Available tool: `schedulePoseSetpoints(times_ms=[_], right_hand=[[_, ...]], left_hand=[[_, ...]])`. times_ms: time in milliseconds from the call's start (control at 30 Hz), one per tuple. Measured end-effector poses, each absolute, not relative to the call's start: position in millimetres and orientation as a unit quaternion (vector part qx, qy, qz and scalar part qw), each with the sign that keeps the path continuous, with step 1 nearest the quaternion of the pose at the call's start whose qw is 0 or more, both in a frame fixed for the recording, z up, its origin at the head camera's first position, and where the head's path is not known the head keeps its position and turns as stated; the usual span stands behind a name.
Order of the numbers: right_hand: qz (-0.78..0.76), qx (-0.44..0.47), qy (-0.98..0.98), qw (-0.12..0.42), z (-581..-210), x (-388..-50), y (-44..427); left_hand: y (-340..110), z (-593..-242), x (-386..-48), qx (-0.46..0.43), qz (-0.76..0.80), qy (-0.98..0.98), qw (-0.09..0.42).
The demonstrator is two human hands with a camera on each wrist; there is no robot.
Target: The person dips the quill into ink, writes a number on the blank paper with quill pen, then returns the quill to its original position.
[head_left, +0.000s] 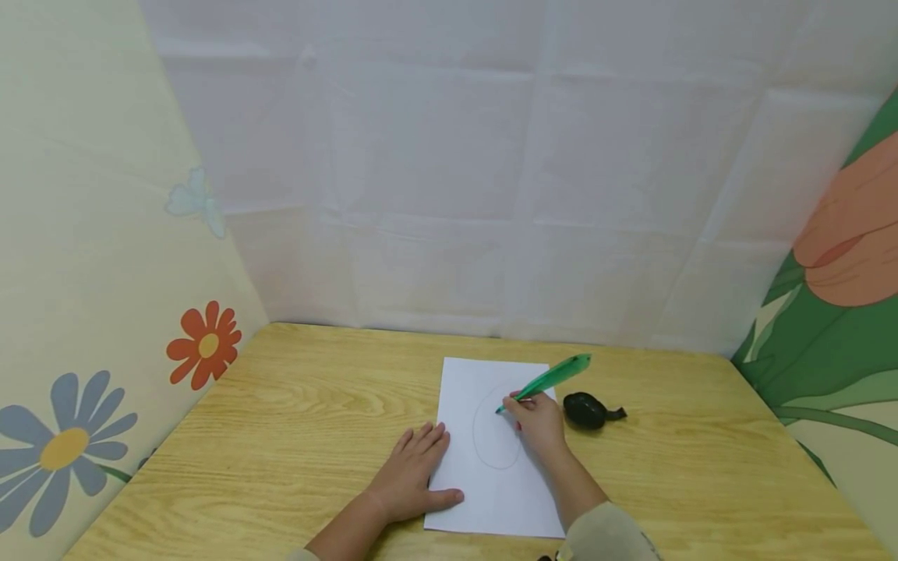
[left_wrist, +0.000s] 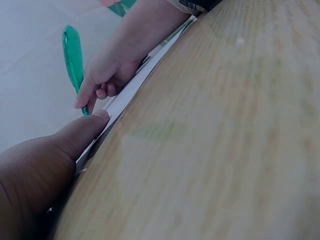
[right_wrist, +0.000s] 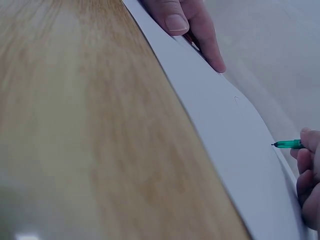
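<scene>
A white sheet of paper (head_left: 491, 506) lies on the wooden table, with a thin, large oval outline (head_left: 474, 440) drawn on it. My right hand (head_left: 542, 425) pinches a green pen (head_left: 554, 377) with a broad leaf-shaped top that slants up to the right. The pen's tip (right_wrist: 274, 145) points at the sheet, inside the oval in the head view; whether it touches the paper I cannot tell. Along the sheet's left edge rests my left hand (head_left: 410, 479), its fingers extended and the thumb (left_wrist: 85, 127) lying on the paper.
To the right of the sheet sits a black rounded object (head_left: 585, 411) with a short stem-like end. A white cloth (head_left: 435, 171) hangs behind the wooden table (head_left: 316, 421). Flower-printed panels flank it on the left (head_left: 91, 234) and right (head_left: 835, 327).
</scene>
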State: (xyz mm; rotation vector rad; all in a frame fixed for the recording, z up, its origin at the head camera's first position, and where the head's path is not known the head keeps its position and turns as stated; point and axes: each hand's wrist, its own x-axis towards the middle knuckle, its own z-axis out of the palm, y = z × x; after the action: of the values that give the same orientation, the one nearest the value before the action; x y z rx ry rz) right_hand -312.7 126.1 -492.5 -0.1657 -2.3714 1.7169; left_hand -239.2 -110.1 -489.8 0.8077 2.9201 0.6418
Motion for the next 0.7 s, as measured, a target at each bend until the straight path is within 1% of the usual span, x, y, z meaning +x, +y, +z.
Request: schedulePoseSetpoints(times_ms=[267,700], right_hand=[[0.595,-0.053,-0.796,0.097,-491.7,-311.8,124.9],[0.581,-0.050,-0.807,0.089,-491.5,-311.7,123.2]], left_hand=[[-110.2,-490.9,-239.7,0.261,0.207,0.943,0.019],[-109.5,-489.4,-240.4,0.254,0.213,0.943,0.037]])
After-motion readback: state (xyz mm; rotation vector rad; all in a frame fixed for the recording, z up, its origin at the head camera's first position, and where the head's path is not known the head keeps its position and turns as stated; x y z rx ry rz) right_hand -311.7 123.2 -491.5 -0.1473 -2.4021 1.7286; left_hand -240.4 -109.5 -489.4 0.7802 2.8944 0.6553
